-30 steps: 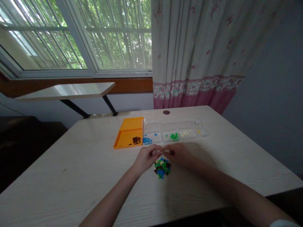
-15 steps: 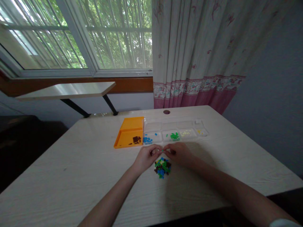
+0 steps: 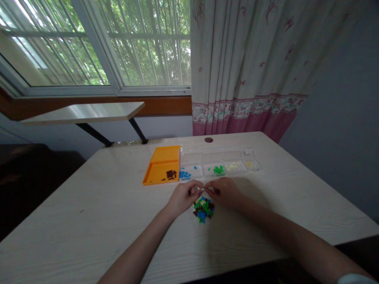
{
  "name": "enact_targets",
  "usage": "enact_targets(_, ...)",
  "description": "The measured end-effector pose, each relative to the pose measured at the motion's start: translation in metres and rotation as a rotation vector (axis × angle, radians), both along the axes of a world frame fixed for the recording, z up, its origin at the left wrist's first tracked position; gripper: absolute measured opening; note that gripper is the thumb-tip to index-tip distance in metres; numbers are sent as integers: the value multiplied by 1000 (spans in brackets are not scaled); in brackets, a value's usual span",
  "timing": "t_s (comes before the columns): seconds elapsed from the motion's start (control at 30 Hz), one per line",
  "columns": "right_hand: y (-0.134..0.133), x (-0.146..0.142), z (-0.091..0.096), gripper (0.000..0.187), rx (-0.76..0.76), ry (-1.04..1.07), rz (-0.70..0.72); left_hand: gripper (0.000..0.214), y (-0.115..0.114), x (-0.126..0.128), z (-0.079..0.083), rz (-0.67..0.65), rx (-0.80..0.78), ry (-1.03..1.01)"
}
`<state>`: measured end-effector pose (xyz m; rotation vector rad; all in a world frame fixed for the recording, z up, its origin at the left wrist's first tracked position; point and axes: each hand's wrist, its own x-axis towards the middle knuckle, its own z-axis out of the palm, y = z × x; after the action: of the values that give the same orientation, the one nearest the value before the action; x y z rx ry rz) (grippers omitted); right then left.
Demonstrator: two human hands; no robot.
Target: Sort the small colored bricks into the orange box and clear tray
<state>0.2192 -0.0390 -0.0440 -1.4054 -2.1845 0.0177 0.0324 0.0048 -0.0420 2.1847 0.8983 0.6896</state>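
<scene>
My left hand (image 3: 186, 196) and my right hand (image 3: 224, 191) meet fingertip to fingertip over the table. Both are closed in a pinch on one tiny green piece (image 3: 203, 189), whose exact shape is too small to make out. Just below the fingers lies a pile of small mixed pieces (image 3: 203, 210) in green, blue, dark brown, yellow and white. Beyond my left hand, an orange case (image 3: 149, 175) lies open with dark brown pieces (image 3: 171, 174) in its near half.
Clear plastic boxes (image 3: 211, 157) stand in a row beyond my hands, with blue pieces (image 3: 185, 174), green pieces (image 3: 219, 170), pale pieces (image 3: 233, 166) and yellow pieces (image 3: 250, 164) inside. A raised shelf (image 3: 89, 113) stands at the back left of the table (image 3: 118, 213).
My fingers have shifted very slightly around the green piece. The pile, the case and the boxes stay where they were.
</scene>
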Motion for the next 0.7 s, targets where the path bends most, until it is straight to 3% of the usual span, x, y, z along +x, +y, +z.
enact_targets(0.13,2,7,5,19,78,42,-43,19,1,-5,3,-54,58,85)
enact_targets(0.37,4,31,21,23,390,177,-168,31,5,-15,5,-252,180,288)
enact_targets(0.7,1,35,28,19,441,216,-211,34,4,-17,8,-234,274,373)
